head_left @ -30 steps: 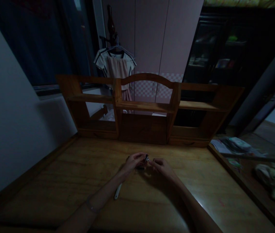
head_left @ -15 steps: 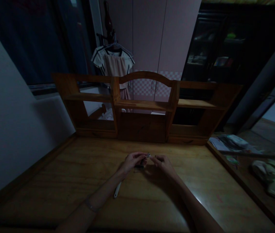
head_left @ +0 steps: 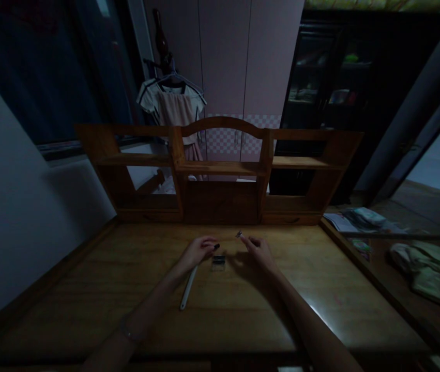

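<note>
The room is dim. My left hand [head_left: 200,249] rests on the wooden desk [head_left: 126,279] with its fingers curled round a small dark piece whose tip sticks out to the right. My right hand [head_left: 257,248] is raised slightly and pinches a tiny shiny metal piece [head_left: 239,234] at its fingertips. Between the hands a small dark rectangular object [head_left: 218,262] lies on the desk. A long white stick-like object [head_left: 187,287] lies beside my left forearm.
A wooden shelf unit [head_left: 220,170] stands along the desk's back edge. A white wall is on the left. Clothes on a hanger [head_left: 173,103] and a pink wardrobe are behind. Papers and cloth [head_left: 425,268] lie on a surface to the right.
My hands, joined together before, have drawn apart. The right hand carried the shiny piece away up and right; the small dark rectangular object now lies uncovered on the desk. The camera tilted slightly.
</note>
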Demonstrator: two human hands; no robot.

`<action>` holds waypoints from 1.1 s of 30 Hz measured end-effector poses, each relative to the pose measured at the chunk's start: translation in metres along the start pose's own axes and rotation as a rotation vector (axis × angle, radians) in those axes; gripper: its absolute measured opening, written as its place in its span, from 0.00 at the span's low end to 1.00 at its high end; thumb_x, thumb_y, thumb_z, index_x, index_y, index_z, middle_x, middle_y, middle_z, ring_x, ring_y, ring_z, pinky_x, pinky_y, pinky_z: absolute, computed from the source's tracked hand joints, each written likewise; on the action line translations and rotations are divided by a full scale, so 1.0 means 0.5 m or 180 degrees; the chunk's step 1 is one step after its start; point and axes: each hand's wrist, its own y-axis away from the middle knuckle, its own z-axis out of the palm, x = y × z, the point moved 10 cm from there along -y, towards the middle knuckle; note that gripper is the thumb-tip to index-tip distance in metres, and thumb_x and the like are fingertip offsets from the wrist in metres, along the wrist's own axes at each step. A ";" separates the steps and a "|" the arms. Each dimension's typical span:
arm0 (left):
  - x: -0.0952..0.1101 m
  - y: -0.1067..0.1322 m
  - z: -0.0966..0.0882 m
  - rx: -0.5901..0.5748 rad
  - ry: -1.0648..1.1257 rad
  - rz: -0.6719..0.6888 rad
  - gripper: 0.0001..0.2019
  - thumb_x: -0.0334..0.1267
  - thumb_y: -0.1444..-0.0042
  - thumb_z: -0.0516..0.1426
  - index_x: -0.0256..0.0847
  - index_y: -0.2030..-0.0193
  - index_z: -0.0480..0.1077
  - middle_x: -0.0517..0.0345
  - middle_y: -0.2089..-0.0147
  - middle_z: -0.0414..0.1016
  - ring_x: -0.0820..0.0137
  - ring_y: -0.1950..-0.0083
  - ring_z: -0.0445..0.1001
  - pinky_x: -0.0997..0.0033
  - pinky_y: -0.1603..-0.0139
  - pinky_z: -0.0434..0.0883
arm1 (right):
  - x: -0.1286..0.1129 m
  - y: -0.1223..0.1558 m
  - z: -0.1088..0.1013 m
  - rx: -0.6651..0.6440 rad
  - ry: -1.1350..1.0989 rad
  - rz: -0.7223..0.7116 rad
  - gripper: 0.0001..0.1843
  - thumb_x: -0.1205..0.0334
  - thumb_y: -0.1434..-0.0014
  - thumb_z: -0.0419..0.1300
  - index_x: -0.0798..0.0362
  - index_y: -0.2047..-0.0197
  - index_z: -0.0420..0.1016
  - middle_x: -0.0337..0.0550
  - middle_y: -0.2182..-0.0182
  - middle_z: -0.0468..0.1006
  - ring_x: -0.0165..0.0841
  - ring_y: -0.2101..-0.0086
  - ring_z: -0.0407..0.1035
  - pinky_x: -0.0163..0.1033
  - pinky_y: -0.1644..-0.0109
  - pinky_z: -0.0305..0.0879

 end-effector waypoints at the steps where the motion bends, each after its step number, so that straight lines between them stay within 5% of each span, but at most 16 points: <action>1: 0.015 0.009 0.005 -0.0002 -0.0325 0.0179 0.12 0.36 0.48 0.58 0.34 0.56 0.70 0.47 0.58 0.76 0.64 0.57 0.75 0.68 0.56 0.71 | 0.002 0.000 -0.003 0.0029 0.0058 -0.0015 0.26 0.39 0.45 0.54 0.54 0.79 0.65 0.35 0.81 0.59 0.28 0.78 0.55 0.33 0.76 0.48; 9: 0.042 0.064 0.054 0.0029 -0.1857 0.0743 0.10 0.36 0.44 0.52 0.40 0.64 0.75 0.55 0.63 0.77 0.66 0.59 0.74 0.70 0.56 0.66 | 0.011 0.001 -0.014 0.0191 0.0418 -0.0096 0.26 0.40 0.43 0.52 0.55 0.76 0.69 0.37 0.81 0.62 0.29 0.77 0.58 0.32 0.76 0.49; 19: 0.023 0.068 0.051 0.0580 -0.2263 0.1065 0.07 0.32 0.44 0.53 0.40 0.67 0.73 0.55 0.59 0.70 0.67 0.54 0.68 0.68 0.52 0.64 | 0.014 0.004 -0.015 0.0317 0.0574 -0.0150 0.28 0.39 0.43 0.51 0.56 0.78 0.68 0.36 0.82 0.62 0.28 0.78 0.58 0.32 0.76 0.48; 33: 0.033 0.069 0.074 0.0493 -0.2982 0.0954 0.04 0.36 0.44 0.56 0.44 0.66 0.73 0.58 0.60 0.72 0.64 0.53 0.66 0.62 0.45 0.57 | -0.009 0.013 -0.012 0.0344 0.0864 -0.0302 0.28 0.40 0.41 0.50 0.55 0.75 0.72 0.38 0.81 0.67 0.29 0.78 0.61 0.32 0.74 0.50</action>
